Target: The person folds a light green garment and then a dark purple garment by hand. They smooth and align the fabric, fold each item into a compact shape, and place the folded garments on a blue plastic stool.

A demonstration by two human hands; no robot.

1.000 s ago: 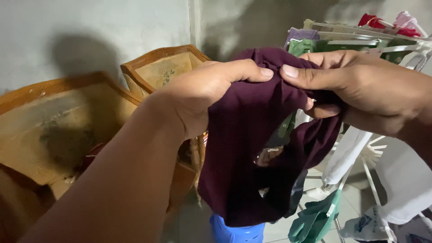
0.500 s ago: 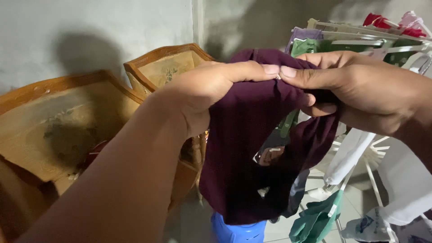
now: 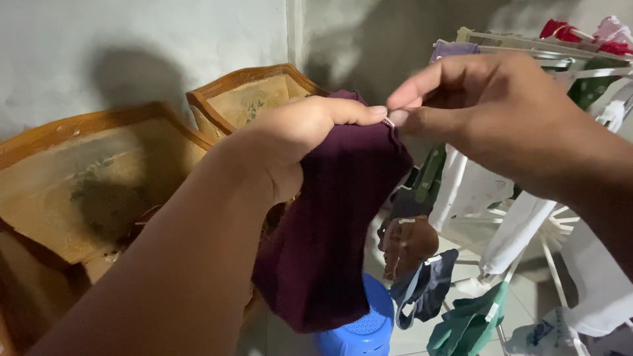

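Hanging from two hands in the middle of the view, the dark maroon garment [image 3: 336, 217] droops in a long fold from its top edge down to just above the blue plastic stool [image 3: 361, 326] on the floor. The left hand [image 3: 290, 142] is closed around the upper part of the cloth, its thumb lying along the top edge, with the forearm running down to the near left corner. The right hand [image 3: 488, 109] comes in from the right and pinches the same top edge between thumb and forefinger, so the two hands meet almost fingertip to fingertip at the garment's highest point. Just right of and behind the cloth, a white drying rack [image 3: 547, 227] spreads its thin arms, with small pieces of laundry clipped to it: a brown piece [image 3: 409, 244], a dark blue piece [image 3: 422, 290], a green piece [image 3: 468, 320] and white cloths [image 3: 517, 227] hanging lower right. Along the rack's top bars at the far right sit a purple item [image 3: 455, 49] and red items [image 3: 560, 29]. To the left of the hands, carved wooden panels [image 3: 92, 178] with orange-brown frames lean against a pale grey wall [image 3: 132, 46], which carries the hands' shadows. A tiled floor [image 3: 409, 339] shows beneath the rack.
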